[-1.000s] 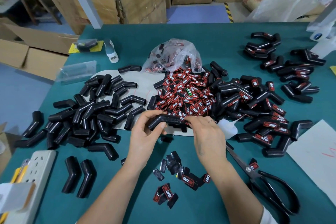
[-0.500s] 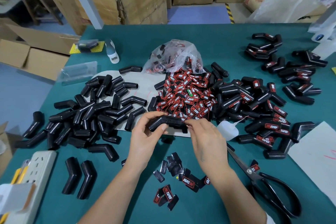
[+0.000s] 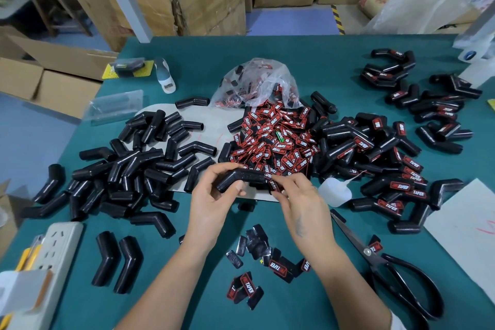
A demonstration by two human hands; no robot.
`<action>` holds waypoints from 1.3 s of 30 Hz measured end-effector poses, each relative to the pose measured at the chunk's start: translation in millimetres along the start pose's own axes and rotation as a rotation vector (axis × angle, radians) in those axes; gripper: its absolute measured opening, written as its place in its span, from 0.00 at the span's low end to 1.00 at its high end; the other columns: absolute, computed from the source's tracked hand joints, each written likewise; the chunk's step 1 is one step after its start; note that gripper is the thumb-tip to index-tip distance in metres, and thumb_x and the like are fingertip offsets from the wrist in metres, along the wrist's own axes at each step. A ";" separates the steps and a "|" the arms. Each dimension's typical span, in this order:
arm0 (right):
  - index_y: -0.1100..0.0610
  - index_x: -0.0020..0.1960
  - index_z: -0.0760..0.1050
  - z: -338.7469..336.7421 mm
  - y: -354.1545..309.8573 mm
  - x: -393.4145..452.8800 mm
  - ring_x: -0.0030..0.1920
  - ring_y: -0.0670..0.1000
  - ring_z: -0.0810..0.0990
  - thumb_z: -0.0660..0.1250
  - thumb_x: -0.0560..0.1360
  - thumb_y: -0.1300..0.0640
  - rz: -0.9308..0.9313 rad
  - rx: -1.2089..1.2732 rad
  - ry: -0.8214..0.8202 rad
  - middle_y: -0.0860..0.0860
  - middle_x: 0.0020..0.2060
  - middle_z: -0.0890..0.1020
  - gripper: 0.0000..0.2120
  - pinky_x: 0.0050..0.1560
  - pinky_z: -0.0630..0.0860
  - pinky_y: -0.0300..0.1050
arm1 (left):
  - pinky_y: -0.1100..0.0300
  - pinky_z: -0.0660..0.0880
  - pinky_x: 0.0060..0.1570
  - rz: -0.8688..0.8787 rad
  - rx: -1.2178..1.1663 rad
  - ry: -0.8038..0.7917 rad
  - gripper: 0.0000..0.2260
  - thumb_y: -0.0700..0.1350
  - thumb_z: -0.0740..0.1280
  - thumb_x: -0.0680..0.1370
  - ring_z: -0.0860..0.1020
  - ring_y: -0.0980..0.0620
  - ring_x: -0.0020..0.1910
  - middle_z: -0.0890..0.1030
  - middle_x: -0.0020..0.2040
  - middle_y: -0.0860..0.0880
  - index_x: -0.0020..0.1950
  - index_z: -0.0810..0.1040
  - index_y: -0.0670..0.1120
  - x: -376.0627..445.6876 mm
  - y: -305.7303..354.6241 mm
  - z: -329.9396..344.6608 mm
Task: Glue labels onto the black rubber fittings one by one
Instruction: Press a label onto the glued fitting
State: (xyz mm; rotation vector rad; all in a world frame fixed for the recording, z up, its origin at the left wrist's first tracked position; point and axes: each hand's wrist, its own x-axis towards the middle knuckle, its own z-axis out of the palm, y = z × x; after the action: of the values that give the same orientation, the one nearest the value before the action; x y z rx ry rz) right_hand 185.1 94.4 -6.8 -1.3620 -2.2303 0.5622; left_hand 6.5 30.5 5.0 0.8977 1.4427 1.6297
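So the left hand (image 3: pixel 214 202) is wrapped around one bent black fitting (image 3: pixel 242 179), held up over the table (image 3: pixel 294 303) with its long arm running sideways toward the right hand (image 3: pixel 297 205). The right hand is pinching a red label (image 3: pixel 273 185) right at that fitting's near end, touching it. My guess: the label just gets pressed flat along that arm next.

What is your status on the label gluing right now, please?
Left hand grips a black fitting. Right hand pinches a red label at its end. Nothing in the way.
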 end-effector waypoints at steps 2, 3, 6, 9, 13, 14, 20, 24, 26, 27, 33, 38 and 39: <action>0.55 0.65 0.83 2.4 -0.2 1.3 0.44 0.59 0.82 0.74 0.79 0.60 -0.013 -0.055 0.009 0.53 0.50 0.80 0.14 0.38 0.81 0.52 | 0.62 0.80 0.52 0.001 -0.010 -0.001 0.13 0.37 0.72 0.79 0.84 0.50 0.54 0.85 0.59 0.45 0.60 0.83 0.52 0.3 -0.4 0.3; 0.54 0.64 0.83 3.3 -0.9 1.8 0.43 0.59 0.82 0.74 0.79 0.60 -0.017 -0.069 0.012 0.53 0.49 0.80 0.14 0.36 0.80 0.52 | 0.62 0.80 0.52 -0.001 -0.017 -0.003 0.13 0.37 0.72 0.79 0.84 0.50 0.54 0.85 0.59 0.45 0.60 0.83 0.51 0.6 -0.6 0.3; 0.54 0.57 0.83 5.8 -1.9 1.6 0.40 0.59 0.81 0.74 0.78 0.61 -0.040 -0.078 0.027 0.52 0.45 0.79 0.08 0.33 0.79 0.52 | 0.61 0.81 0.51 -0.011 -0.029 0.000 0.12 0.38 0.72 0.79 0.83 0.49 0.53 0.85 0.59 0.45 0.60 0.83 0.52 0.8 -0.5 0.0; 0.55 0.56 0.81 7.1 0.0 2.4 0.41 0.59 0.81 0.73 0.80 0.60 -0.028 -0.042 0.007 0.51 0.49 0.79 0.05 0.36 0.79 0.55 | 0.61 0.81 0.51 -0.013 -0.037 -0.002 0.12 0.38 0.72 0.79 0.83 0.49 0.54 0.84 0.59 0.44 0.59 0.84 0.52 0.9 0.1 0.1; 0.58 0.53 0.81 5.9 -1.5 6.1 0.41 0.58 0.80 0.73 0.79 0.62 -0.028 -0.032 0.009 0.53 0.50 0.79 0.03 0.35 0.78 0.52 | 0.60 0.81 0.52 -0.016 -0.031 -0.007 0.12 0.38 0.72 0.79 0.83 0.48 0.55 0.84 0.59 0.44 0.60 0.83 0.51 1.1 -1.2 0.2; 0.59 0.51 0.81 4.8 -3.1 6.8 0.42 0.57 0.80 0.74 0.78 0.63 -0.049 -0.043 0.015 0.53 0.48 0.80 0.03 0.35 0.77 0.50 | 0.60 0.81 0.52 -0.016 -0.031 -0.005 0.12 0.38 0.72 0.79 0.83 0.48 0.55 0.84 0.59 0.44 0.60 0.83 0.51 1.2 -1.4 0.1; 0.55 0.50 0.74 4.0 -4.9 2.9 0.38 0.52 0.75 0.74 0.75 0.70 -0.138 -0.074 0.011 0.49 0.44 0.76 0.14 0.34 0.67 0.42 | 0.62 0.81 0.51 -0.018 -0.026 0.006 0.14 0.37 0.72 0.79 0.83 0.50 0.55 0.84 0.59 0.47 0.61 0.83 0.52 1.3 -2.9 -0.7; 0.54 0.64 0.77 5.8 0.1 -3.5 0.49 0.55 0.82 0.63 0.82 0.70 -0.091 0.175 -0.102 0.49 0.55 0.74 0.16 0.47 0.82 0.55 | 0.62 0.81 0.51 0.000 -0.030 0.006 0.15 0.33 0.71 0.80 0.83 0.50 0.55 0.84 0.58 0.47 0.61 0.80 0.50 1.4 -3.5 -0.2; 0.55 0.61 0.81 4.0 1.3 -5.0 0.48 0.48 0.80 0.65 0.83 0.66 -0.078 0.214 -0.090 0.47 0.54 0.75 0.12 0.50 0.81 0.52 | 0.62 0.80 0.51 -0.002 -0.028 -0.003 0.14 0.31 0.70 0.81 0.83 0.48 0.54 0.84 0.59 0.44 0.60 0.81 0.48 1.1 -3.6 -0.1; 0.55 0.58 0.82 2.7 1.4 -5.9 0.47 0.46 0.79 0.67 0.83 0.64 -0.076 0.209 -0.078 0.46 0.53 0.76 0.09 0.49 0.80 0.50 | 0.62 0.80 0.52 0.000 -0.026 -0.003 0.14 0.31 0.70 0.81 0.83 0.48 0.54 0.84 0.59 0.44 0.60 0.81 0.48 0.7 -3.2 -0.2; 0.54 0.54 0.82 -1.0 0.4 -4.2 0.46 0.51 0.84 0.70 0.80 0.65 -0.051 0.127 -0.057 0.46 0.47 0.81 0.07 0.47 0.82 0.56 | 0.63 0.80 0.55 0.008 -0.015 -0.009 0.14 0.30 0.70 0.80 0.85 0.50 0.55 0.85 0.59 0.44 0.60 0.82 0.47 0.5 -1.6 0.3; 0.52 0.45 0.80 -4.5 -3.7 -1.7 0.42 0.52 0.80 0.80 0.72 0.63 -0.161 -0.121 0.003 0.45 0.40 0.80 0.11 0.39 0.76 0.44 | 0.63 0.80 0.54 -0.003 0.012 -0.011 0.14 0.32 0.71 0.80 0.85 0.51 0.52 0.85 0.59 0.44 0.60 0.82 0.48 0.9 -3.1 -0.2; 0.52 0.44 0.78 -3.9 -3.8 -1.5 0.41 0.51 0.79 0.81 0.71 0.65 -0.160 -0.134 0.006 0.44 0.38 0.80 0.14 0.38 0.74 0.42 | 0.63 0.80 0.54 -0.006 0.019 -0.012 0.13 0.34 0.72 0.80 0.85 0.50 0.52 0.85 0.59 0.45 0.60 0.82 0.49 1.0 -3.4 -0.5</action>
State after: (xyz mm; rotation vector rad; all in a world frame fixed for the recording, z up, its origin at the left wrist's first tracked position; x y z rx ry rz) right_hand 185.2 91.9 -1.8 -1.2305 -2.3818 0.3576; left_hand 6.0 31.3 1.6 0.9116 1.4538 1.6060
